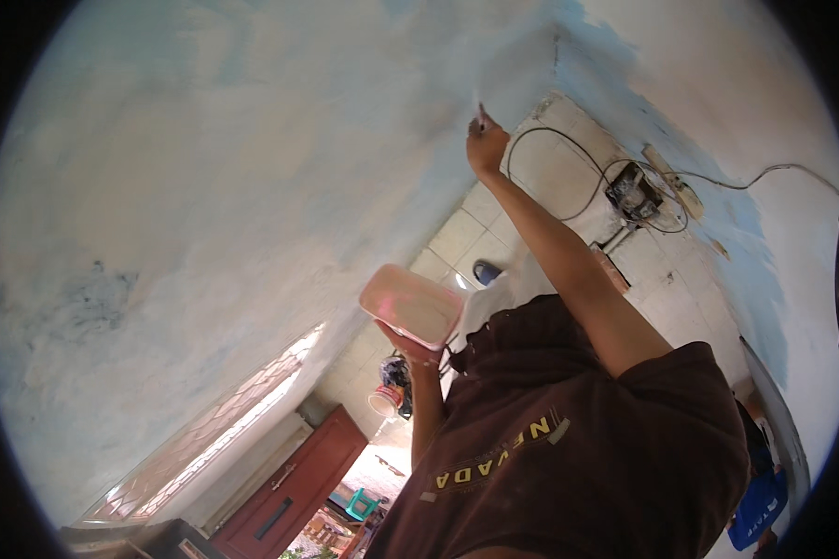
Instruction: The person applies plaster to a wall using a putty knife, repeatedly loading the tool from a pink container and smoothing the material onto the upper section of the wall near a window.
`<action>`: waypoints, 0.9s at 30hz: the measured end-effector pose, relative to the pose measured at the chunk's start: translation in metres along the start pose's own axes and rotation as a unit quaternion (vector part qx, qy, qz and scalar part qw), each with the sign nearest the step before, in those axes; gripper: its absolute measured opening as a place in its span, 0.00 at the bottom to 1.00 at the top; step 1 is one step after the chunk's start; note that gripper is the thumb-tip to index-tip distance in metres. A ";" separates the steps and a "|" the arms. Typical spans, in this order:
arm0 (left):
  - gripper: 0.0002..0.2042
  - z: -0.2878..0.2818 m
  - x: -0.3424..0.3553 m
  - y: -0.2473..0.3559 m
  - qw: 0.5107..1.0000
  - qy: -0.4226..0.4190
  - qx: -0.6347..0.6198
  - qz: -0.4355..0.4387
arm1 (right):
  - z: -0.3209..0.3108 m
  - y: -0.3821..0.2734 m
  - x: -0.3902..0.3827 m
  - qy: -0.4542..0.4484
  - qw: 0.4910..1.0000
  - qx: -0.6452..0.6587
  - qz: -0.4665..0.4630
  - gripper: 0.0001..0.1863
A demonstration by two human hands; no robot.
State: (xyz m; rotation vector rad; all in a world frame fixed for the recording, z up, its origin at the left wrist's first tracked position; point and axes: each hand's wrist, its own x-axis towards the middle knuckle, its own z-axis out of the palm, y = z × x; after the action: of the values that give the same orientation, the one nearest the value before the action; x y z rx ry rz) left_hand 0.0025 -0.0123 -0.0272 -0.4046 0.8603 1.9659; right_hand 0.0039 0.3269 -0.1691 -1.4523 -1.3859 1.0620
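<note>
My left hand (410,347) holds a rectangular plastic tub (410,303) with pale, pinkish contents, its fingers under and along the near side. My raised right hand (486,144) grips a slim tool (480,113), too blurred to identify, close against the patchy white and pale blue wall (252,158). Whether the tool touches the wall I cannot tell.
A tiled floor (466,228) holds coiled cables, a dark box-like object (634,194), a blue slipper (485,272) and a pail (382,399). A red door (317,447) and barred window are lower left. Someone in blue (755,503) is partly visible lower right.
</note>
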 end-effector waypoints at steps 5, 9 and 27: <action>0.35 0.005 -0.001 0.002 1.000 0.011 -0.003 0.021 | 0.053 -0.043 -0.081 -0.060 0.994 0.062 -0.073 0.31; 0.34 0.001 -0.005 0.005 0.999 0.030 0.009 0.012 | 0.017 -0.006 -0.145 -0.293 0.940 0.080 -0.155 0.29; 0.32 -0.063 0.000 0.084 0.996 0.030 0.084 -0.031 | 0.093 0.000 -0.137 0.009 0.998 0.023 0.066 0.27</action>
State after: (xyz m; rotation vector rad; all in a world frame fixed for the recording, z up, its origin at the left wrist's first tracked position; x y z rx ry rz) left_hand -0.0729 -0.0847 -0.0369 -0.3896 1.0305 1.8167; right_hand -0.0892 0.1916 -0.1927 -1.5329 -1.2589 1.1540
